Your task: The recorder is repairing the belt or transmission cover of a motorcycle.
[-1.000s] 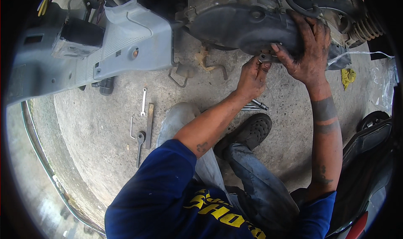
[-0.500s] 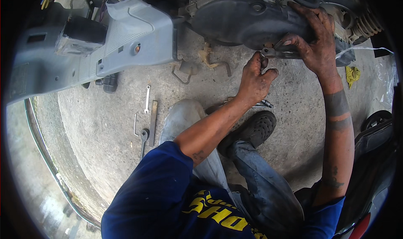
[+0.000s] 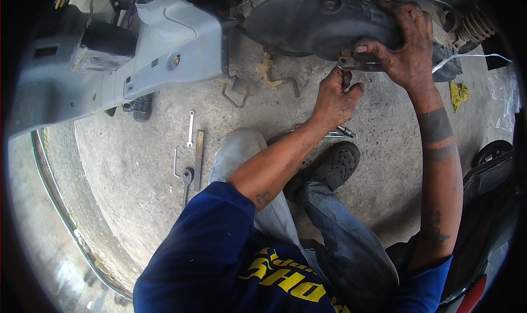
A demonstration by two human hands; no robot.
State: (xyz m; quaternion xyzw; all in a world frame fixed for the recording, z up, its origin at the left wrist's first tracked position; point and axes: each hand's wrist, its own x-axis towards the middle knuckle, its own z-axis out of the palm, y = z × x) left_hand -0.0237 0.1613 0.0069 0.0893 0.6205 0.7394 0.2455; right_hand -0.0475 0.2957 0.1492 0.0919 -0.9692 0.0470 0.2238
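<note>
The head-worn fisheye looks down past both forearms (image 3: 288, 158) toward the floor (image 3: 132, 165).

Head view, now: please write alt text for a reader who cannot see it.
A person's left hand is at the lower edge of a black engine cover, while the right hand spreads over its right end. A wrench, ratchet and flat bar lie on the concrete floor to the left.

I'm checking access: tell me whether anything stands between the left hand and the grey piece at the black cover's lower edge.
Nothing visible does: the left hand is right at the grey piece; the right hand lies farther right.
</note>
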